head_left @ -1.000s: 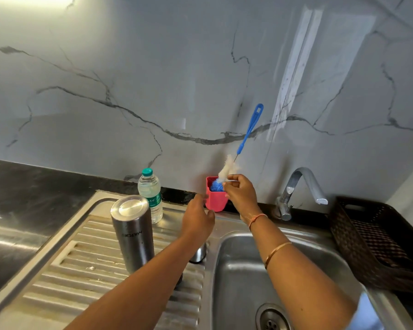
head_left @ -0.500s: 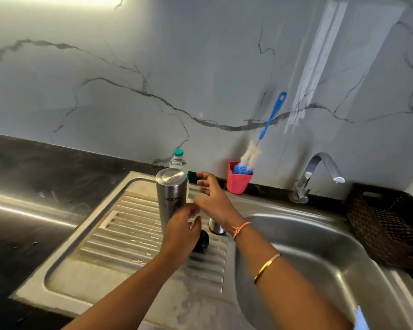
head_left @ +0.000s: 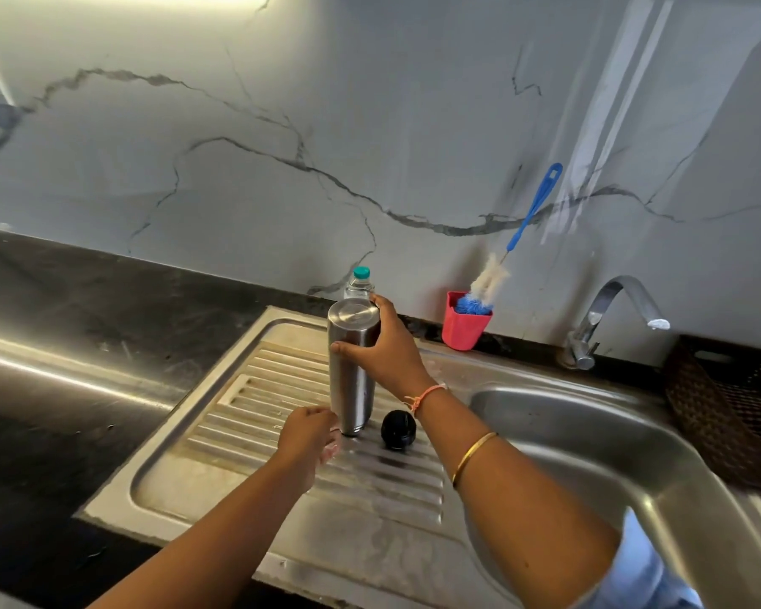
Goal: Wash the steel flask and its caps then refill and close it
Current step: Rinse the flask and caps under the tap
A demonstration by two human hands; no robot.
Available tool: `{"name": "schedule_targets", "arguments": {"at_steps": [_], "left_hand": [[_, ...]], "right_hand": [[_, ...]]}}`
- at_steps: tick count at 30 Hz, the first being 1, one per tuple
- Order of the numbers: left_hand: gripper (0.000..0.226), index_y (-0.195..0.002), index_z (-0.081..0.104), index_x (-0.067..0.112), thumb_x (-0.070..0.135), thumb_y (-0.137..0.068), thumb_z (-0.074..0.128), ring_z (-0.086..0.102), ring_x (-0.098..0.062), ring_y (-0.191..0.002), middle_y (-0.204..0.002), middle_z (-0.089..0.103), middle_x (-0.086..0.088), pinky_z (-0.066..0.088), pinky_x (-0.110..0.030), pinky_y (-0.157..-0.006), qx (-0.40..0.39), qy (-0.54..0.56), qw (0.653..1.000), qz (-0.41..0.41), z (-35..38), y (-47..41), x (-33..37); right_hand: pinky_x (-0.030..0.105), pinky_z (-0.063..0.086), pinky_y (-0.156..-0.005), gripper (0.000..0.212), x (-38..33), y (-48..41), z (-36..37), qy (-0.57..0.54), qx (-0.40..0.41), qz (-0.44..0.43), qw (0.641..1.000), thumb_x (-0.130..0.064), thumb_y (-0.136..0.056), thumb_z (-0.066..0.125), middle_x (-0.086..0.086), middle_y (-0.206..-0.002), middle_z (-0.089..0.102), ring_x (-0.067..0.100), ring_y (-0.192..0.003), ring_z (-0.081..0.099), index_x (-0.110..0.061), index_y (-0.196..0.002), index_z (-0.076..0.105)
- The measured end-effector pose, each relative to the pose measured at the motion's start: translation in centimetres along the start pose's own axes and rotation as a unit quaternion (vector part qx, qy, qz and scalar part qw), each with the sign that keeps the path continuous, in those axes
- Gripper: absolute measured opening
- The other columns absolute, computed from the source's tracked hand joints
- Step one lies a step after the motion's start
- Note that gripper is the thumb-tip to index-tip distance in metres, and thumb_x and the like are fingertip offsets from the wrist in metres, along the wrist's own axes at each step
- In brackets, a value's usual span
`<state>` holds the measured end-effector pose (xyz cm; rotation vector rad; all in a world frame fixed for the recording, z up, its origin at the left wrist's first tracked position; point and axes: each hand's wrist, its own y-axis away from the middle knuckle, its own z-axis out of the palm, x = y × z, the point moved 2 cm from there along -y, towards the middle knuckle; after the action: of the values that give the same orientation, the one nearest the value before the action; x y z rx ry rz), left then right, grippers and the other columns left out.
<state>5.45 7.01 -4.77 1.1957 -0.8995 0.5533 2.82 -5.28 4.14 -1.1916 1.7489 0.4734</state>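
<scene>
Our right hand (head_left: 383, 351) grips the flask (head_left: 351, 380); we can't tell our left hand's (head_left: 310, 435) grasp. It could topple on this ribbed drainboard (head_left: 247, 415).

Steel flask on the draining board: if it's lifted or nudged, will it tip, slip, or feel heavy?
Tall and narrow on the ribbed draining board, the steel flask would probably tip if nudged. Its polished wall looks slippery, so the right hand wrapping it near the top seems sensible. It is likely rigid; its weight cannot be judged.
</scene>
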Motion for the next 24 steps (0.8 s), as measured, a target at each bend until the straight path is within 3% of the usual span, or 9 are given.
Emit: {"name": "schedule_targets", "arguments": {"at_steps": [3, 6, 9, 11, 13, 16, 19, 22, 24], "left_hand": [[0.007, -0.097, 0.05, 0.001, 0.008, -0.096, 0.048, 0.053, -0.024, -0.073, -0.083, 0.052, -0.015, 0.048, -0.037, -0.072, 0.002, 0.123, 0.988, -0.091, -0.1, 0.2, -0.2], [0.044, -0.133, 0.034, 0.003, 0.025, -0.098, 0.05, 0.058, -0.035, -0.103, -0.102, 0.053, -0.023, 0.047, -0.043, -0.086, -0.019, 0.222, 0.961, -0.162, 0.1, 0.2, -0.6], [0.071, -0.149, 0.015, 0.008, 0.04, -0.096, 0.051, 0.052, -0.041, -0.117, -0.134, 0.041, -0.029, 0.048, -0.048, -0.084, -0.02, 0.303, 0.932, -0.196, 0.7, 0.5, -0.5], [0.066, -0.148, 0.022, 0.011, 0.046, -0.097, 0.046, 0.048, -0.041, -0.119, -0.139, 0.036, -0.024, 0.048, -0.051, -0.081, -0.021, 0.326, 0.927, -0.186, 1.2, 0.8, -0.4], [0.055, -0.137, 0.038, 0.012, 0.05, -0.097, 0.042, 0.048, -0.039, -0.114, -0.13, 0.043, -0.02, 0.049, -0.053, -0.082, -0.026, 0.325, 0.931, -0.163, 1.7, 1.2, -0.4], [0.053, -0.125, 0.046, 0.006, 0.049, -0.094, 0.049, 0.053, -0.036, -0.092, -0.111, 0.051, -0.02, 0.05, -0.05, -0.079, -0.033, 0.319, 0.936, -0.148, 2.6, 2.1, -0.8], [0.054, -0.127, 0.047, 0.002, 0.043, -0.093, 0.054, 0.056, -0.036, -0.085, -0.118, 0.054, -0.024, 0.049, -0.044, -0.075, -0.053, 0.313, 0.935, -0.16, 4.2, 3.3, -1.5], [0.046, -0.121, 0.049, 0.004, 0.038, -0.092, 0.058, 0.057, -0.035, -0.087, -0.123, 0.054, -0.025, 0.048, -0.046, -0.079, -0.065, 0.291, 0.939, -0.172, 6.4, 4.9, -2.6], [0.043, -0.119, 0.048, 0.003, 0.033, -0.091, 0.062, 0.057, -0.036, -0.093, -0.122, 0.053, -0.024, 0.049, -0.048, -0.085, -0.064, 0.282, 0.939, -0.184, 8.2, 6.5, -3.4]], "right_hand": [[0.024, 0.038, -0.099, 0.086, -0.1, 0.8, 0.0, 0.007, 0.015, -0.016, 1.0, -0.029, -0.074, 0.081, 0.004, -0.141, 0.047, 0.02, -0.127, 0.045, -0.017, -0.144, 0.031], [0.019, 0.036, -0.096, 0.085, -0.3, 1.9, 0.0, 0.004, 0.031, -0.038, 0.999, -0.03, -0.074, 0.081, 0.002, -0.14, 0.049, 0.018, -0.126, 0.046, -0.018, -0.143, 0.034], [0.024, 0.038, -0.102, 0.084, -0.4, 2.9, -0.3, -0.022, 0.043, -0.044, 0.998, -0.032, -0.073, 0.081, 0.001, -0.141, 0.047, 0.017, -0.126, 0.045, -0.021, -0.143, 0.035], [0.031, 0.043, -0.105, 0.083, -0.5, 3.7, -1.1, -0.048, 0.061, -0.045, 0.996, -0.032, -0.073, 0.081, -0.002, -0.14, 0.048, 0.015, -0.124, 0.047, -0.023, -0.142, 0.037], [0.035, 0.047, -0.101, 0.079, -0.7, 4.7, -2.2, -0.093, 0.082, -0.047, 0.991, -0.028, -0.073, 0.081, -0.007, -0.134, 0.051, 0.012, -0.12, 0.05, -0.024, -0.14, 0.04], [0.03, 0.05, -0.095, 0.073, 0.2, 6.6, -4.4, -0.144, 0.101, -0.064, 0.982, -0.021, -0.072, 0.082, -0.015, -0.124, 0.055, 0.004, -0.114, 0.054, -0.024, -0.135, 0.045], [0.025, 0.05, -0.093, 0.067, 2.1, 8.6, -6.8, -0.172, 0.128, -0.07, 0.974, -0.022, -0.069, 0.077, -0.016, -0.121, 0.055, -0.001, -0.111, 0.055, -0.023, -0.129, 0.047], [0.022, 0.052, -0.084, 0.059, 5.3, 10.6, -9.6, -0.227, 0.167, -0.036, 0.959, -0.019, -0.069, 0.073, -0.008, -0.12, 0.057, 0.004, -0.108, 0.056, -0.024, -0.124, 0.051], [0.032, 0.054, -0.084, 0.059, 7.6, 11.9, -11.6, -0.249, 0.201, -0.003, 0.947, -0.028, -0.068, 0.075, -0.008, -0.119, 0.059, 0.016, -0.109, 0.057, -0.028, -0.123, 0.054]]}}
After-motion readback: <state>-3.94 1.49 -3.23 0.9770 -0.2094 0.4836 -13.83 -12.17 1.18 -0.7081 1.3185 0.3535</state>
